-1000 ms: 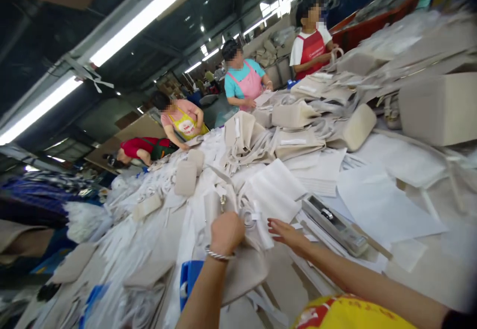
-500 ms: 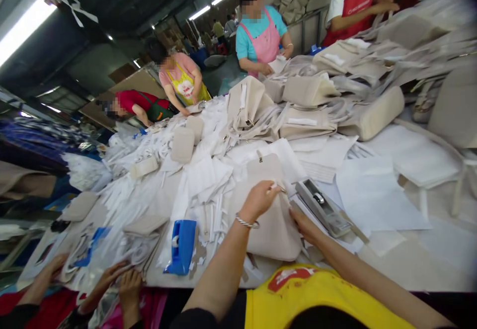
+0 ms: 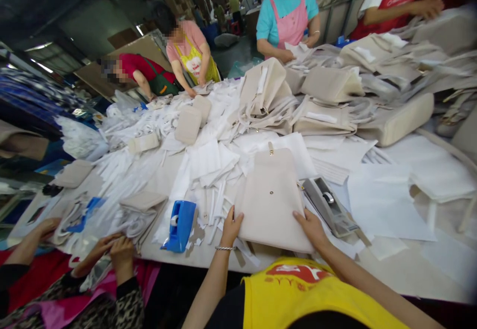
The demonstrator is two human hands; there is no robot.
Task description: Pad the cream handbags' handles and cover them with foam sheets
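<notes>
A beige handbag lies in front of me on the table, its flap opened away from me and a small metal snap near its middle. My left hand grips the bag's left edge, thumb on top, fingers partly hidden at the side. On the opposite edge, my right hand holds the bag the same way. Just right of the bag stands a grey tape dispenser on white paper. A blue tape dispenser sits to the left of my left hand.
White paper sheets spread to the right. Beyond them a pile of beige bags fills the far side. Strips and wrapping cover the left. A co-worker's hands work at lower left; several people stand across the table.
My left hand has moved from the bag's upper right side down to its left edge. My right hand stays on the right side. The bag's front is now uncovered and the view has shifted.
</notes>
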